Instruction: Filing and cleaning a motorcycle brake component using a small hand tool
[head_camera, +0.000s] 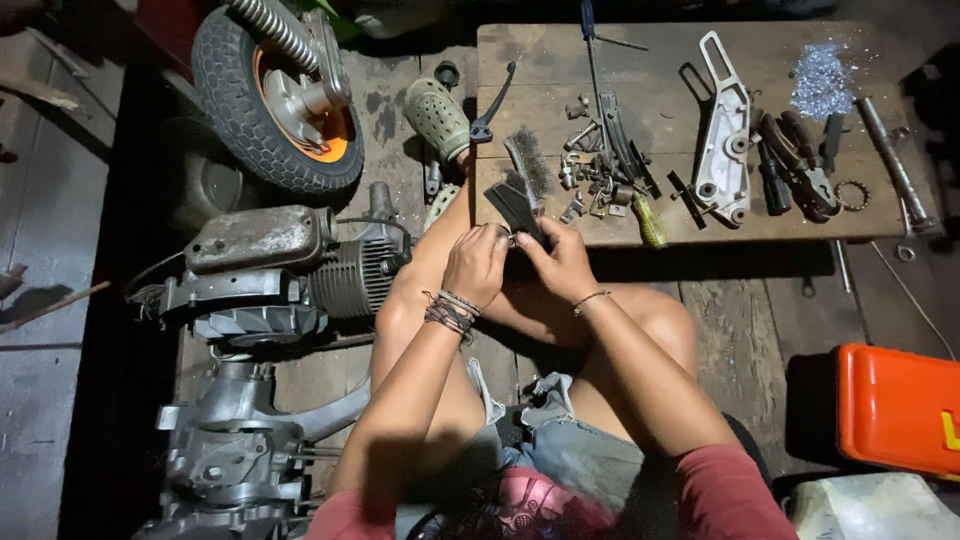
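Count: one tyred wheel (277, 95), one engine block (275, 270), one wire brush (530, 160), one orange case (898, 408), one wooden board (540, 75), two hands, left (476, 265) and right (562, 262).

Both hands, left (476, 264) and right (562, 264), meet with fingers curled.

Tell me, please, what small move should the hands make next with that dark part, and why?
Probably steady the dark part with the left hand while the right hand works it; both hands already grip it, just beside the wire brush.
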